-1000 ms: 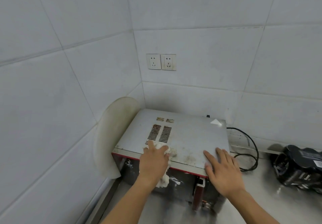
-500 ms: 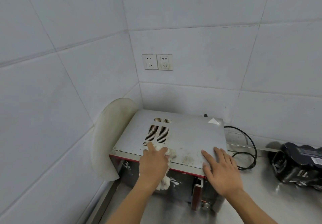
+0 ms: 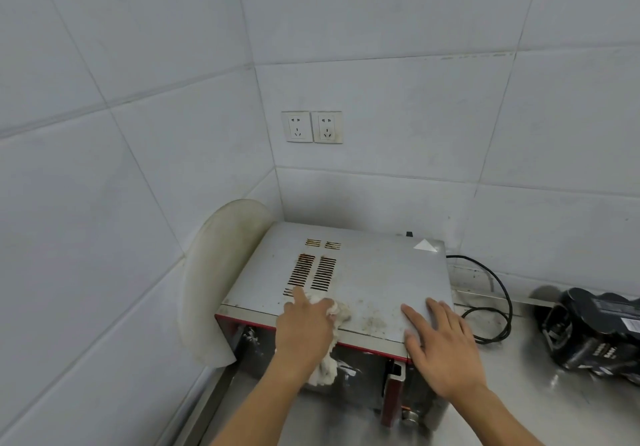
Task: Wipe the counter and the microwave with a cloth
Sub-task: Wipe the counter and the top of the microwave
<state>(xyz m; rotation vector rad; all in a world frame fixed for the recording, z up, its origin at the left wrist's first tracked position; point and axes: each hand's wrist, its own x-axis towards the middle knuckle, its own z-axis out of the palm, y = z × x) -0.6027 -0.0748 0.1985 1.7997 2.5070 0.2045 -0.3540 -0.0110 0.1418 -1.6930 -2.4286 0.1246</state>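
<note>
White cloth [image 3: 337, 312] on microwave [image 3: 374, 272] top, front edge, below vent slots; tail hangs over the door. Left hand [image 3: 304, 331] presses it, fingers curled onto it. Right hand [image 3: 443, 348] flat on front right corner, fingers spread, holding nothing. Microwave stands in the steel counter [image 3: 519, 393] corner; black cord [image 3: 498, 293] right.

- A double wall socket [image 3: 311, 127] sits on the tiled wall [image 3: 398, 116], at about 12 o'clock.
- A pale round board [image 3: 211, 282] leans upright against the left wall, at 9 o'clock.
- A black power cord [image 3: 498, 293] loops at 3 o'clock.
- A black appliance [image 3: 595, 333] rests at far right, well apart from the cord.
</note>
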